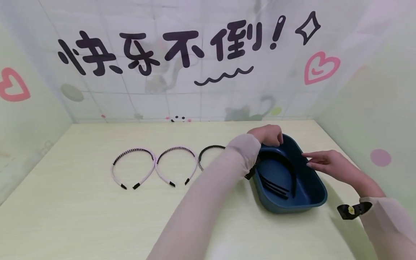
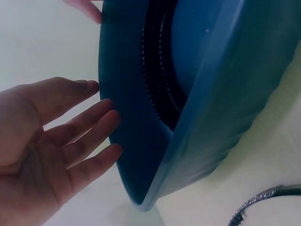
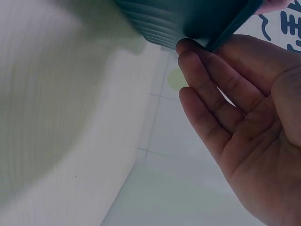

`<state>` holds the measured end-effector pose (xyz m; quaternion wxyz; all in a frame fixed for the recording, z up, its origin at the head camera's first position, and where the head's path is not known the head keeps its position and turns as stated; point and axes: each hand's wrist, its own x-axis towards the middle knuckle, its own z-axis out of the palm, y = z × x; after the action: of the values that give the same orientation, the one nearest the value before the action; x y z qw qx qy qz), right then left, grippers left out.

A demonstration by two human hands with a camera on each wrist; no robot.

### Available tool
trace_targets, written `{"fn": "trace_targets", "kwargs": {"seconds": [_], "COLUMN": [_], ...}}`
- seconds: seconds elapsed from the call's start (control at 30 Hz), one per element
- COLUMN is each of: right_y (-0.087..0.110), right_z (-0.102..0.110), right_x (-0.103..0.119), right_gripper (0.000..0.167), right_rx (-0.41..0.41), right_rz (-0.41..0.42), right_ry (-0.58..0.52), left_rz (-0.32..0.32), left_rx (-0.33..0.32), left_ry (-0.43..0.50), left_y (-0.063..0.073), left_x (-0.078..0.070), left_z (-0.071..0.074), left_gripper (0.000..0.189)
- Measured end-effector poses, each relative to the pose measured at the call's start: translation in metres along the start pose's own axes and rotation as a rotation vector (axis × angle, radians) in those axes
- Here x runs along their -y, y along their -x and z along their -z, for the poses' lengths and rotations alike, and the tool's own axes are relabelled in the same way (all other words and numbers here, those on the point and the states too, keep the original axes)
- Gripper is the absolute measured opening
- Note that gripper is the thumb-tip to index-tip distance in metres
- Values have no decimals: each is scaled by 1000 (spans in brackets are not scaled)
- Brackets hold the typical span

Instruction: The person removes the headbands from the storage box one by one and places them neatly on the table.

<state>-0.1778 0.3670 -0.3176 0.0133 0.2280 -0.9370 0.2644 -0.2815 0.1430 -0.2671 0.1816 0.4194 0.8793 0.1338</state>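
Observation:
A dark blue plastic basin (image 1: 313,196) stands at the right of the table. Inside it lie several black headbands (image 1: 294,171), their ends bunched toward the near left. My left hand (image 1: 267,134) is at the basin's far left rim; in the left wrist view its fingers stretch loosely, fingertips overlapping the basin wall. My right hand (image 1: 336,166) is at the right rim, fingers fairly straight and fingertips right at the edge. To the left, two pale pink headbands with dark teeth, one (image 1: 112,173) beside the other (image 1: 196,164), lie with a black headband (image 1: 212,147) partly hidden by my left sleeve.
The pale wooden table (image 1: 97,224) meets a printed cloth backdrop (image 1: 182,97) with large characters and hearts. Side cloths rise to the left and right. My left forearm (image 1: 208,195) crosses over the middle of the table. A black strap (image 1: 354,210) sits on my right wrist.

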Motion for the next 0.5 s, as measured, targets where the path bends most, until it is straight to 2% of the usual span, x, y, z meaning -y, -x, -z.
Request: {"fn": "trace_targets", "kwargs": {"seconds": [0.23, 0.5], "right_y": [0, -2], "right_z": [1, 2], "right_x": [-2, -1], "right_gripper": [32, 33], "right_rx": [-4, 1], "right_rz": [0, -11], "right_ry": [-3, -10], "left_rz": [-12, 16], "left_rx": [18, 28], "left_ry": [7, 20], "left_y": [-13, -26], "left_x": [-7, -13], "left_z": [-5, -10], "left_gripper": [29, 32]}}
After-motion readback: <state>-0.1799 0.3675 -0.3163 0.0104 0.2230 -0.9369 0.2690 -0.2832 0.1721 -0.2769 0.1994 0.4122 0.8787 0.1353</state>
